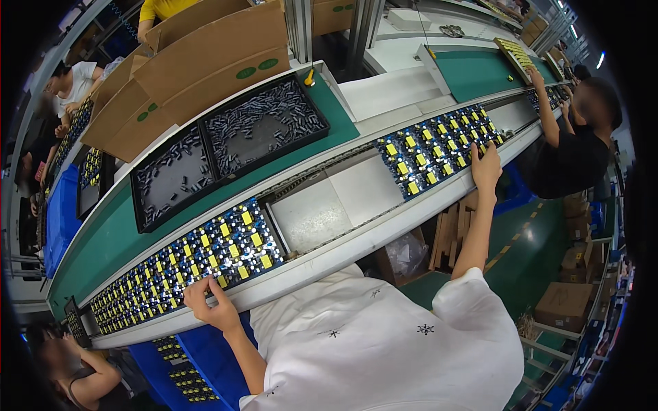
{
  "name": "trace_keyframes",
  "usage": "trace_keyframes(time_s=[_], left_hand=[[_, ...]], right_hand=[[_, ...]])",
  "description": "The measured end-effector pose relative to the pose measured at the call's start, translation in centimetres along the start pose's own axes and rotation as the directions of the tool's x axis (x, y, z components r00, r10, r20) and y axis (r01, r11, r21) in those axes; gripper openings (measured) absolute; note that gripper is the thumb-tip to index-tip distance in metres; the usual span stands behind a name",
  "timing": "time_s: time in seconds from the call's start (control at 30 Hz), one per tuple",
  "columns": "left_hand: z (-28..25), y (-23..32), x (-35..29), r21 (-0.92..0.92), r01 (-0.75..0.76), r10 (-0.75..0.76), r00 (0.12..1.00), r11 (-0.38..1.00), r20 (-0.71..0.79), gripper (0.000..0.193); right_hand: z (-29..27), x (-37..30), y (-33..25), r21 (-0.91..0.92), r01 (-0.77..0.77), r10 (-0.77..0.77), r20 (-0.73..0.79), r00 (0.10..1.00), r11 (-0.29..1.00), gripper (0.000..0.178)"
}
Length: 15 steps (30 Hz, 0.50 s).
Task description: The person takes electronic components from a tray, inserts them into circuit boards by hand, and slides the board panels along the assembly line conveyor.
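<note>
My left hand [211, 307] is curled at the near edge of a long run of circuit boards [185, 264] with yellow block-shaped parts, left of centre. Its thumb points up; whatever its bent fingers hold is hidden. My right hand [485, 168] reaches to the near right part of another panel of circuit boards [428, 154]. Its thumb and fingers are apart and touch or hover over that panel, with nothing visible between them. Both panels lie on the conveyor line [370, 236]. Beyond it, two black trays [223, 179] hold many small dark cylindrical parts.
A bare stretch of conveyor bed [312, 216] separates the panels. Cardboard boxes [212, 58] stand behind the trays. A blue bin [205, 363] with more boards is below left. Co-workers sit at the right [579, 137], upper left [72, 85] and lower left [75, 370].
</note>
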State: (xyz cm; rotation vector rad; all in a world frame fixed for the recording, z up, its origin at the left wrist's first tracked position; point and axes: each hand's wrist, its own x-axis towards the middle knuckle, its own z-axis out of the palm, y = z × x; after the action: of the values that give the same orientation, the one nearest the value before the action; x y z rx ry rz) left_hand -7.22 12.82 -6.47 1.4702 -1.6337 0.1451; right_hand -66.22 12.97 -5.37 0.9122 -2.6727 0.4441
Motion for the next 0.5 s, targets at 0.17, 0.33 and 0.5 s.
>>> trace_keyframes(time_s=[0.17, 0.33, 0.5], left_hand=[[-0.1, 0.1, 0.2, -0.017, 0.009, -0.009, 1.000, 1.000, 0.007, 0.005], [-0.3, 0.1, 0.4, -0.037, 0.014, -0.013, 1.000, 0.999, 0.018, 0.005], [-0.7, 0.5, 0.6, -0.092, 0.024, -0.021, 0.999, 0.996, 0.035, 0.005]], right_hand=[[-0.8, -2.4, -1.8, 0.063, 0.060, -0.060, 0.001, 0.998, 0.996, 0.051], [-1.9, -5.8, -3.6, 0.131, 0.118, -0.122, 0.020, 0.992, 0.984, 0.049], [-2.4, -8.8, -5.2, 0.142, 0.245, -0.239, -0.061, 0.969, 0.959, 0.045]])
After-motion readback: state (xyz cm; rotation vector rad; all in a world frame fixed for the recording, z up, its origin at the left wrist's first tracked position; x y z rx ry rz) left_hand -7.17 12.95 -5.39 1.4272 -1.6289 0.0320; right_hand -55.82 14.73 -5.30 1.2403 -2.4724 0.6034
